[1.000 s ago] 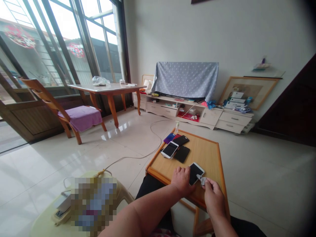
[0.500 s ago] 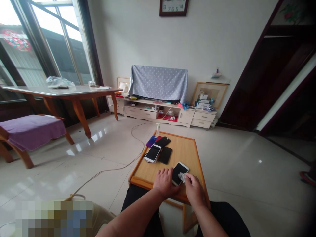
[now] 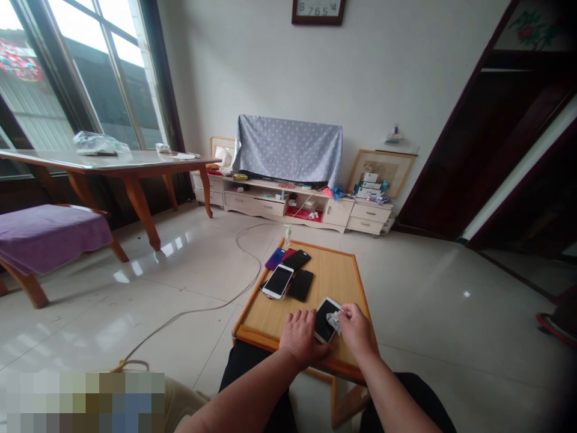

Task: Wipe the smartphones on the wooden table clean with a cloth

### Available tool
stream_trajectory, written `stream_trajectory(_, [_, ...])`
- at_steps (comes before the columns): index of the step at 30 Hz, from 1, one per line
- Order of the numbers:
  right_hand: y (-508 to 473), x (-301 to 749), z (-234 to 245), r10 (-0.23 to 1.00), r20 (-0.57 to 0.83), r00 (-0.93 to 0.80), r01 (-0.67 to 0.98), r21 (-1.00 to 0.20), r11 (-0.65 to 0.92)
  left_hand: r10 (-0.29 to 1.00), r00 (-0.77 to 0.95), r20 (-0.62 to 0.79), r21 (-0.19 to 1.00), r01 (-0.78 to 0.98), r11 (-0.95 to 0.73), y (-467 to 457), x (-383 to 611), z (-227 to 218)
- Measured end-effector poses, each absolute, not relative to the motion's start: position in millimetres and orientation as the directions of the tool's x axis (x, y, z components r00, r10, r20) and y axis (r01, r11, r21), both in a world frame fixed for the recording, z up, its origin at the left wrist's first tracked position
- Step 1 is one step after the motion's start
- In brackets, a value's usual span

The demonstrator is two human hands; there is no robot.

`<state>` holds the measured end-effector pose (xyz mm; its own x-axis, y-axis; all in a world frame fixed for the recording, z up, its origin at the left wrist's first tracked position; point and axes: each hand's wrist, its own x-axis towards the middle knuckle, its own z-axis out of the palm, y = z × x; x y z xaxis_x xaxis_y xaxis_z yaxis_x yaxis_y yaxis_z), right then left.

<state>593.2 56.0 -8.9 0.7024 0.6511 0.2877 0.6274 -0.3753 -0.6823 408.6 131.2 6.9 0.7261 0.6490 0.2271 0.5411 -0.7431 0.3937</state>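
A white-framed smartphone (image 3: 322, 320) with a dark screen lies face up near the front of the small wooden table (image 3: 265, 317). My left hand (image 3: 298, 338) grips its left side and lower end, thumb at the bottom edge. Pinched in my right hand (image 3: 358, 329) is a crumpled greyish-white wipe (image 3: 333, 320), which rests on the screen. Farther up the table, another white phone (image 3: 278, 280) tops a small stack beside a dark phone (image 3: 301, 285). Behind these lie a black phone (image 3: 297, 259) and a blue-purple phone (image 3: 274, 258), with a red one partly covered.
A clear pump bottle (image 3: 288, 235) stands at the table's far left corner. A cable (image 3: 189, 311) runs over the tiled floor at left. Beyond are a larger table (image 3: 148, 165), a chair with a purple cloth (image 3: 54, 231) and a low white cabinet (image 3: 255, 204).
My right hand has shifted slightly up and right with the wipe, across the phone's screen. My left hand stays at the phone. The camera view has tilted a little.
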Motion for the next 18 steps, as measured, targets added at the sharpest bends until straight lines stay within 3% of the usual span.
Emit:
stream_trajectory(9, [57, 591, -5, 0.739, 0.290, 0.609, 0.757, -0.491, -0.431, 0.652, 0.723, 0.230, 0.391, 0.544, -0.742, 133, 409, 7])
stream_trajectory(18, [37, 577, -2, 0.876, 0.149, 0.458, 0.874, -0.254, -0.414, 0.641, 0.730, 0.239, 0.364, 0.545, -0.756, 129, 410, 10])
